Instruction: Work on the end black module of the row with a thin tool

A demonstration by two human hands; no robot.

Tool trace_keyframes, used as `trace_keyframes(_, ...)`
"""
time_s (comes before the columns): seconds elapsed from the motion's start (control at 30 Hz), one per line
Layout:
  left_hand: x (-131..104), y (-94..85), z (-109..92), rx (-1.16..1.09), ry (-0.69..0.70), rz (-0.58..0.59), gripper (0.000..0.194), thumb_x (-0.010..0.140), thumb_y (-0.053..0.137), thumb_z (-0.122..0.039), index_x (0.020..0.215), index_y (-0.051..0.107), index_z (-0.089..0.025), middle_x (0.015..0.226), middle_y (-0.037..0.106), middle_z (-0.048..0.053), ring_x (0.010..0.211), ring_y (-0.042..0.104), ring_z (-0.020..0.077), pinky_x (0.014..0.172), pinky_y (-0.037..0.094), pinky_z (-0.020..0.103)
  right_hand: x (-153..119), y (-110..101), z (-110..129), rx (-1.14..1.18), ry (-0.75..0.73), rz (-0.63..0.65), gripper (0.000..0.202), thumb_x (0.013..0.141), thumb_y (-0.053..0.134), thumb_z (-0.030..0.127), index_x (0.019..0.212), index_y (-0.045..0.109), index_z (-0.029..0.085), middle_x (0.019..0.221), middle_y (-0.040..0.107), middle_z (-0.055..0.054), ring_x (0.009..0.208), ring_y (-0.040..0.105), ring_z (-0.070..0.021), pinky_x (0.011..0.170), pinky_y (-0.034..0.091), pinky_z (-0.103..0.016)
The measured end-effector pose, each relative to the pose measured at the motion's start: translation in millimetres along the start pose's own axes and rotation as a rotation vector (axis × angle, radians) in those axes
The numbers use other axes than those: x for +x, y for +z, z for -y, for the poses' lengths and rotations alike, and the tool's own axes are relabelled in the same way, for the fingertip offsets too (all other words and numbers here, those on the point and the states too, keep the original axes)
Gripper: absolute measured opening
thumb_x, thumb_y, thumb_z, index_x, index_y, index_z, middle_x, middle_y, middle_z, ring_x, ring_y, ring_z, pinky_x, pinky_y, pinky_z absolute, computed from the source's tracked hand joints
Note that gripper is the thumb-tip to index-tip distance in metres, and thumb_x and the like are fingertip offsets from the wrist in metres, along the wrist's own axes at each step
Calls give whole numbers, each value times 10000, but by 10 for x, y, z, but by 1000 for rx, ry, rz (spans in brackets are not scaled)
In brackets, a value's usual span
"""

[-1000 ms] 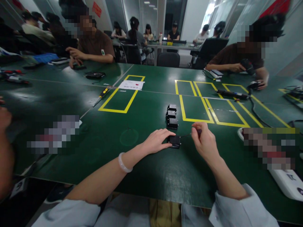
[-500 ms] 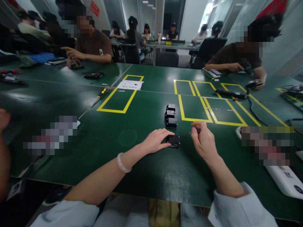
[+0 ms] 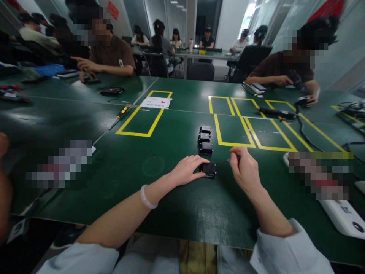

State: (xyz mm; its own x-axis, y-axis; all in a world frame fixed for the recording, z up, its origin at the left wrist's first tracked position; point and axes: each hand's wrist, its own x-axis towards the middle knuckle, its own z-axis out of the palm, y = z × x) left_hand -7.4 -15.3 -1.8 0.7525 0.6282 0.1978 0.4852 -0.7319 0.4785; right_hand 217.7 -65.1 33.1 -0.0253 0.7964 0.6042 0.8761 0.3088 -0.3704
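On the green table a small black block [image 3: 209, 170] lies near me, with thumb and fingers of my left hand [image 3: 186, 169] gripping its left side. My right hand [image 3: 244, 167] is closed on the handle of a screwdriver [image 3: 223, 162]; its thin shaft points left and reaches the block's right side near a small screw. Most of the handle is hidden inside the fist. Just beyond, several similar black blocks [image 3: 205, 147] stand in a row leading away from me.
Yellow tape frames [image 3: 134, 134] mark the table, one with a paper sheet [image 3: 156, 102]. A yellow-black screwdriver [image 3: 122, 112] lies left. White devices [image 3: 342, 217] flank me. A black tool [image 3: 278, 113] with a cable lies right. People sit across the table.
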Motion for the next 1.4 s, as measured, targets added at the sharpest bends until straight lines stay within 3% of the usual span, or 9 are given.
trace_keyframes(0.23, -1, 4, 8, 0, -6, 11, 423, 884, 607, -373, 1274, 479, -271, 1151, 578, 46, 1053, 546, 220, 895, 423, 350, -4, 11, -15, -24, -6, 15, 155, 919, 458, 337, 934, 530, 201, 776, 624, -41, 681, 581, -177, 653, 440, -302)
trace_keyframes(0.5, 3, -7, -1, 13, -2, 9, 429, 878, 617, -375, 1270, 480, -267, 1135, 579, 41, 1047, 543, 223, 890, 427, 345, -8, -2, 9, -25, -5, 19, 178, 912, 432, 288, 1031, 513, 183, 752, 602, -31, 671, 567, -180, 672, 439, -314)
trace_keyframes(0.7, 3, -2, 3, 17, -1, 12, 424, 884, 605, -386, 1272, 480, -271, 1134, 578, 46, 1042, 548, 225, 892, 425, 350, -6, -16, 2, -25, -43, 36, 180, 927, 464, 369, 925, 529, 202, 766, 620, -34, 654, 545, -165, 645, 420, -295)
trace_keyframes(1.07, 8, 8, 13, 8, -4, 0, 426, 880, 615, -378, 1267, 480, -265, 1126, 581, 45, 1029, 551, 223, 875, 427, 345, -20, 14, -29, 111, 50, 48, 143, 914, 424, 283, 1001, 504, 202, 839, 640, -55, 747, 604, -187, 721, 473, -328)
trace_keyframes(1.4, -1, 15, 19, 12, 1, 3, 423, 884, 604, -387, 1272, 483, -269, 1132, 581, 48, 1037, 547, 226, 886, 425, 352, -11, -1, -18, 113, 65, 71, 182, 925, 434, 353, 982, 515, 201, 823, 636, -59, 760, 604, -199, 722, 472, -342)
